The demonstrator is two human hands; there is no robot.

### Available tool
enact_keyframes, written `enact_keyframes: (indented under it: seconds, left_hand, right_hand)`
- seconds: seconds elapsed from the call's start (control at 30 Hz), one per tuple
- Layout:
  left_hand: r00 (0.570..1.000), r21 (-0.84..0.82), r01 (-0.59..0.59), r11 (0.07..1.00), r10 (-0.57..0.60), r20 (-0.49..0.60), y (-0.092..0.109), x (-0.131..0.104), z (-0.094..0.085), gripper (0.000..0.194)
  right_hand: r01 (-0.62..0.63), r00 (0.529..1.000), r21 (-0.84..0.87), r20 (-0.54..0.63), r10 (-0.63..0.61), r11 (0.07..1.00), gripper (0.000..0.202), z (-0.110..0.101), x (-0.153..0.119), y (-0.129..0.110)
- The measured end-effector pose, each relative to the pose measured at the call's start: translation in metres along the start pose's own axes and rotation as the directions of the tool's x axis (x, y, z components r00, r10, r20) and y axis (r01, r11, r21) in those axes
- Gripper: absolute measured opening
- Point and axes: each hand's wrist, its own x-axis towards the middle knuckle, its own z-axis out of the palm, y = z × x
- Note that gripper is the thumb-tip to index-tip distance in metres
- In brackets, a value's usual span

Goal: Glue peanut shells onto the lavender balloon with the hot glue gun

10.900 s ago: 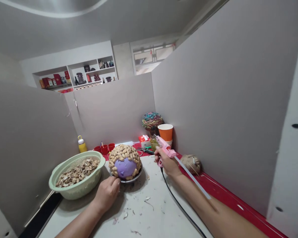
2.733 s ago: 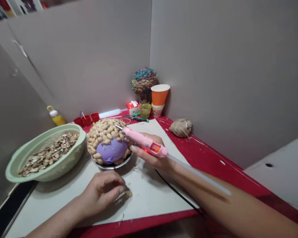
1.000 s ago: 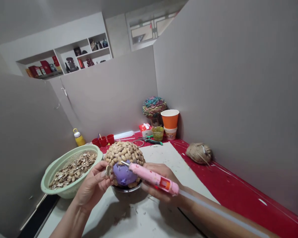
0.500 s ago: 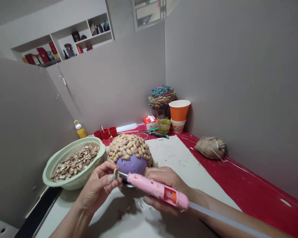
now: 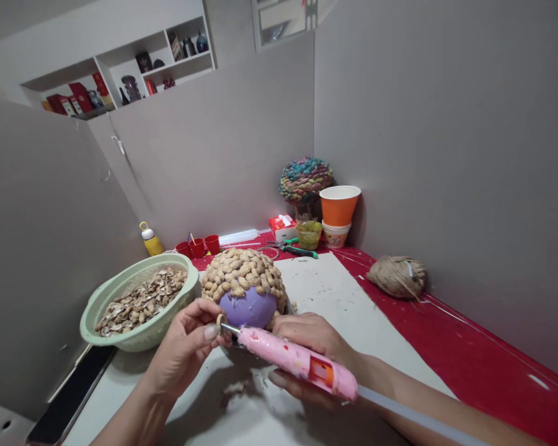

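Observation:
My left hand (image 5: 188,341) pinches a peanut shell (image 5: 220,322) between thumb and fingers, its hollow side toward the right. My right hand (image 5: 316,347) is closed around a pink hot glue gun (image 5: 292,357), whose metal nozzle meets the shell. A translucent glue stick (image 5: 400,412) sticks out of the gun's back end. Just behind both hands rests a purple ball (image 5: 250,307), its upper part covered with peanut shells (image 5: 242,272); its lower part is partly hidden by the hands and gun. At the left stands a pale green basket (image 5: 90,310) holding many shells (image 5: 144,301).
Twine (image 5: 397,276) lies on the red cloth (image 5: 446,322) at right. Behind the ball are green-handled pliers (image 5: 300,251), red cups (image 5: 197,248), a yellow bottle (image 5: 152,243), a tissue pack (image 5: 283,227), an orange bucket (image 5: 339,207) and a colourful tree-like craft (image 5: 305,179).
The glue gun's nozzle has come slightly further into the shell, which is turned a little. The camera view has shifted slightly; both hands keep their hold.

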Motion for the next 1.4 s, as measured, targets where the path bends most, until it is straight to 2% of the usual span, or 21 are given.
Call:
enact_keyframes:
  seconds: [0.33, 0.57, 0.83, 1.03, 1.23, 1.4]
  left_hand:
    - [0.998, 0.060, -0.053, 0.997, 0.055, -0.026, -0.002, 0.000, 0.003, 0.023]
    - [0.997, 0.078, -0.067, 0.995, 0.069, -0.026, -0.001, 0.000, 0.003, 0.021]
    - [0.990, 0.114, -0.082, 0.990, 0.094, -0.103, 0.000, 0.000, 0.007, 0.022]
    - [0.989, 0.160, -0.107, 0.981, 0.121, -0.081, -0.003, 0.000, 0.003, 0.022]
    - [0.989, 0.180, -0.113, 0.977, 0.127, -0.070, -0.005, 0.001, 0.001, 0.021]
    - [0.987, 0.188, -0.119, 0.975, 0.137, -0.086, -0.004, 0.000, 0.003, 0.022]
  right_hand:
    - [-0.005, 1.000, -0.027, 0.014, 0.005, 1.000, 0.025, -0.001, -0.001, 0.001]
    - [-0.018, 0.999, -0.029, -0.034, 0.017, 0.999, 0.027, 0.003, -0.006, 0.005]
    - [-0.016, 0.999, -0.009, -0.048, 0.015, 1.000, 0.024, 0.006, -0.010, 0.010]
    - [-0.043, 0.999, -0.046, 0.032, 0.044, 0.998, 0.026, -0.002, -0.004, 0.003]
    - [-0.016, 0.999, -0.026, -0.035, 0.015, 1.000, 0.027, 0.001, -0.006, 0.006]
    - [-0.021, 1.000, -0.061, -0.006, 0.021, 0.998, 0.028, -0.001, -0.002, 0.002]
